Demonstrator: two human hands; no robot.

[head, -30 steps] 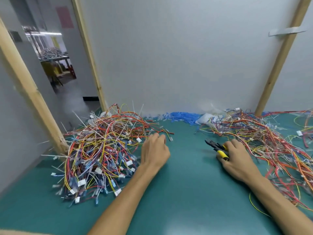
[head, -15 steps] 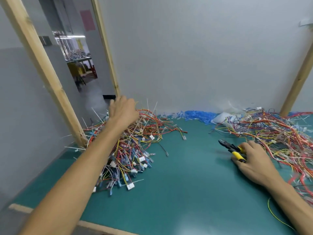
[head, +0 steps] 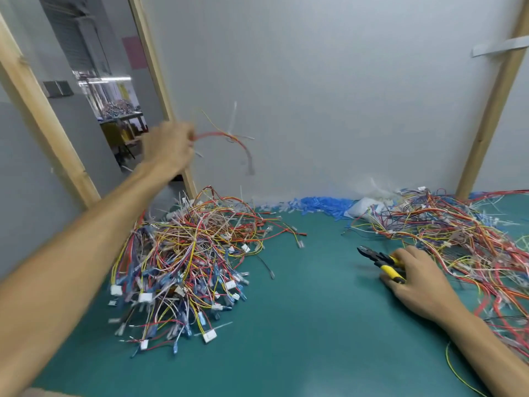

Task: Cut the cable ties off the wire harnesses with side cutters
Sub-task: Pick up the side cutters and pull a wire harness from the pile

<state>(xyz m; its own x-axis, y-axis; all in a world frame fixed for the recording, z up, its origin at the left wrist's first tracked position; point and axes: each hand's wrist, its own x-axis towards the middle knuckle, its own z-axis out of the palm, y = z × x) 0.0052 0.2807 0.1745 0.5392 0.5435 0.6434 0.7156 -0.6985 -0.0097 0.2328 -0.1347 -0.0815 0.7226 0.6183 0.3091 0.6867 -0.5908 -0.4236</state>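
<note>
My left hand [head: 169, 147] is raised high above the left pile and grips a wire harness [head: 229, 138] of red and yellow wires with white cable ties; the harness hangs blurred in the air to the right of the hand. Below lies a big pile of tied harnesses [head: 186, 262] on the green table [head: 300, 325]. My right hand [head: 418, 285] rests on the table and holds the yellow-handled side cutters [head: 383, 263], their black jaws pointing left. A second spread of harnesses [head: 458, 239] lies right of that hand.
Cut blue and white tie scraps [head: 317, 203] lie along the grey back wall. Wooden posts [head: 492, 104] stand at the right rear and at the left [head: 43, 116]. A doorway [head: 114, 116] opens at the back left.
My left hand has gone from the near side of the left pile to its far side, then risen into the air with one harness. My right hand with the cutters has stayed put.
</note>
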